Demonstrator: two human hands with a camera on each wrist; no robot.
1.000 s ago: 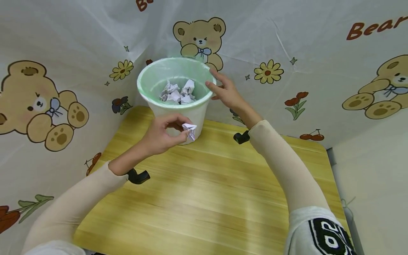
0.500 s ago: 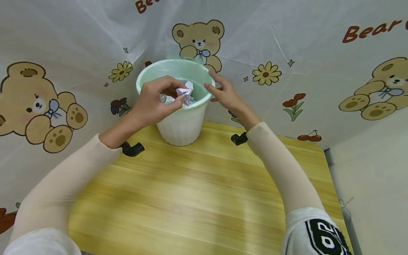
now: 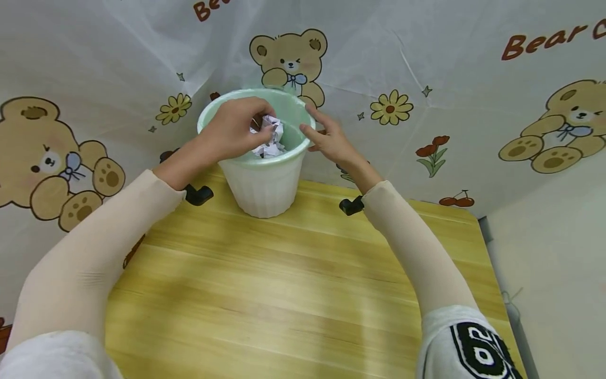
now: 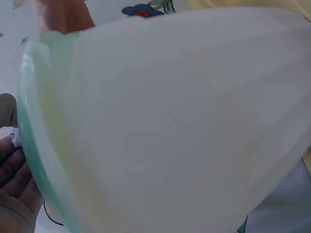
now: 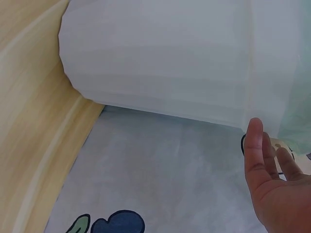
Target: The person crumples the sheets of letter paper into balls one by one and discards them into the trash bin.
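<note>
A white trash bin [image 3: 265,189] with a green liner over its rim stands near the back of the wooden table. Crumpled paper balls [image 3: 270,151] lie inside it. My left hand [image 3: 239,129] is at the bin's mouth, pinching a crumpled paper ball [image 3: 273,125] between thumb and fingers. In the left wrist view the bin's wall covers most of the picture; my left hand [image 4: 17,184] shows at the left edge with a bit of white paper. My right hand [image 3: 331,138] rests its fingers against the right side of the rim. Extended fingers [image 5: 253,145] appear there in the right wrist view.
Behind the bin hangs a white cloth [image 3: 360,52] printed with bears and flowers. The wooden table [image 3: 293,295] spreads out in front of the bin. A black wrist mount [image 3: 199,195] sticks out below the left wrist, another [image 3: 352,206] below the right.
My left hand has carried the pinched paper ball from in front of the bin up over the rim and into its mouth. My right hand has stayed at the rim.
</note>
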